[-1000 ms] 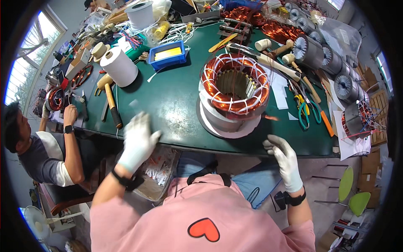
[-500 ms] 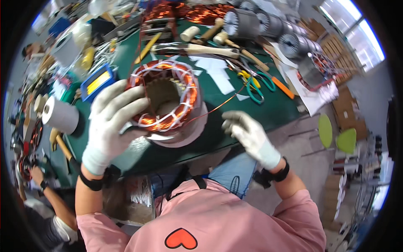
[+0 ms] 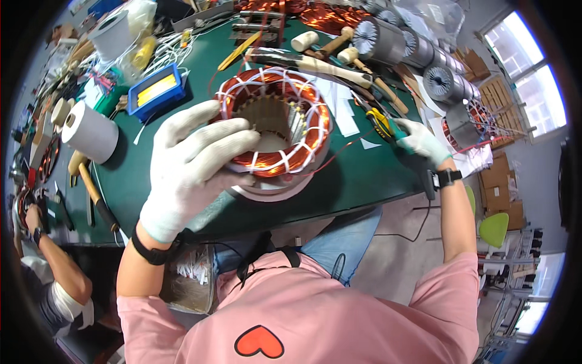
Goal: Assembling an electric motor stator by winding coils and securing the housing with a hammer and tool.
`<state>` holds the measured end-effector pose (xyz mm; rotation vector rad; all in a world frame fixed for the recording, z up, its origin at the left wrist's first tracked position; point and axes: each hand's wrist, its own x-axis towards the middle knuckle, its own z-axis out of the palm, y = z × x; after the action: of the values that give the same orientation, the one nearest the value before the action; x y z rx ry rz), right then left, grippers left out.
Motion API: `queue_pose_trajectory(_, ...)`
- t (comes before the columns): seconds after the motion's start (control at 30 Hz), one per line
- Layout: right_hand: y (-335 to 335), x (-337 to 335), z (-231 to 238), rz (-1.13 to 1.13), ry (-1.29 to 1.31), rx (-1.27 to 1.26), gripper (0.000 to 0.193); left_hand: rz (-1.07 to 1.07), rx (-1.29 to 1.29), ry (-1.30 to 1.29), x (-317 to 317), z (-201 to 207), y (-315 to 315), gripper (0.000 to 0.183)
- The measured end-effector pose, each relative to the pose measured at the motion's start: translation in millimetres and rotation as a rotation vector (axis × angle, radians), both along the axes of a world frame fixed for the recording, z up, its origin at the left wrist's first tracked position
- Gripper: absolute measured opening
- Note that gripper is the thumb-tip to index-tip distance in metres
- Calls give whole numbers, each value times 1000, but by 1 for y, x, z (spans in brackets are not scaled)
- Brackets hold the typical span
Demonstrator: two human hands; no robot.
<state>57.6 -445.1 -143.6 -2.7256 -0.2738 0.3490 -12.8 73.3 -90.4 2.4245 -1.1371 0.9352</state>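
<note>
A motor stator (image 3: 285, 159) with copper windings tied by white lacing stands tilted toward me on a white round base. My left hand (image 3: 194, 164), in a white glove, grips its left side, fingers over the winding rim and thumb low on the outside. A thin red wire (image 3: 332, 159) runs from the stator to the right. My right hand (image 3: 423, 142), gloved too, is at the tools on the right of the bench, fingers curled on green-handled scissors (image 3: 399, 131), mostly hidden under it. Yellow-and-black-handled pliers (image 3: 380, 125) lie beside its fingertips.
Mallets (image 3: 306, 41) and a long wooden-handled tool (image 3: 315, 68) lie behind the stator. White paper slips (image 3: 342, 112) are on the green bench (image 3: 364, 176). Metal stator cores (image 3: 379, 41) line the back right. A blue bin (image 3: 156, 92) and white roll (image 3: 91, 132) stand left. Another person's arm (image 3: 60, 258) shows far left.
My right hand has moved right and forward from beside the stator to the scissors and closed on them. My left hand stays on the stator. The whole view has shifted.
</note>
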Motion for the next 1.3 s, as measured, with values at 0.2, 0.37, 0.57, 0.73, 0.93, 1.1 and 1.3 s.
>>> queue_pose_trajectory(0.2,77,-92,87,-170,330,522,88,32,-78,20,-4,-8,1,49)
queue_pose_trajectory(0.37,156,-121,109,389,668,370,85,14,-125,-15,-2,-17,-5,49)
queue_pose_trajectory(0.57,225,-92,139,330,770,334,46,96,-234,86,-12,-26,9,60)
queue_pose_trajectory(0.73,241,-84,145,458,549,271,33,-135,-507,320,-13,-37,8,69)
queue_pose_trajectory(0.93,260,-97,157,360,516,305,28,-142,-437,319,-10,-41,14,70)
queue_pose_trajectory(1.1,274,-100,169,292,467,130,23,-157,-477,310,-9,-46,9,70)
queue_pose_trajectory(1.3,285,-101,176,201,594,124,16,-144,-481,308,-14,-45,7,69)
